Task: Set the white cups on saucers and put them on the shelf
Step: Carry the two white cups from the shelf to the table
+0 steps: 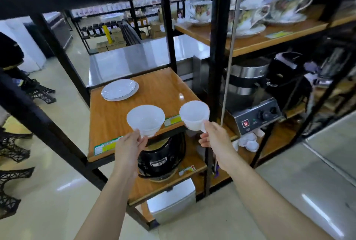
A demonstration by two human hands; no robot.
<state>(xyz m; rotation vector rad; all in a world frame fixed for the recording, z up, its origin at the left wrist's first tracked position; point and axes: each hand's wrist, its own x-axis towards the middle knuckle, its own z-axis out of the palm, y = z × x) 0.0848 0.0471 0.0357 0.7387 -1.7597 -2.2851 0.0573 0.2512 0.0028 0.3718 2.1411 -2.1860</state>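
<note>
Two plain white flared cups are held in the air at the front edge of the wooden shelf board [154, 89]: the left white cup [145, 119] is pinched at its base by the left hand [129, 145], and the right white cup [194, 113] is gripped by its handle in the right hand [213, 135]. Two stacked white saucers [119, 89] lie near the shelf's back left corner, well apart from the cups. A black round appliance [161, 159] sits on the shelf below.

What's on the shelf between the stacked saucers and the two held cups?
Nothing: in the head view, bare wooden shelf runs from the saucers to the left hand's cup and the right hand's cup.
</note>
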